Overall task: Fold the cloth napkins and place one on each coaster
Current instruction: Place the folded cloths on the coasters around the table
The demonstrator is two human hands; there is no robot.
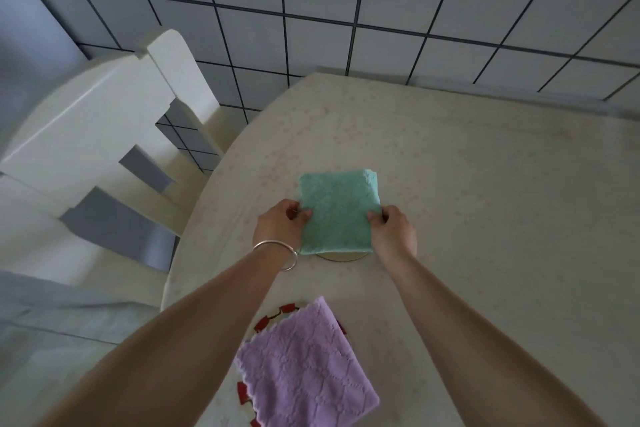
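Both hands pinch a folded square of plush green napkin [337,213], the left hand [282,224] at one edge, the right hand [393,229] at the other, over a round pale coaster [341,256]. Nearer, a quilted lilac napkin [306,367] covers a red-patterned coaster [268,319] on the speckled tablecloth [485,218].
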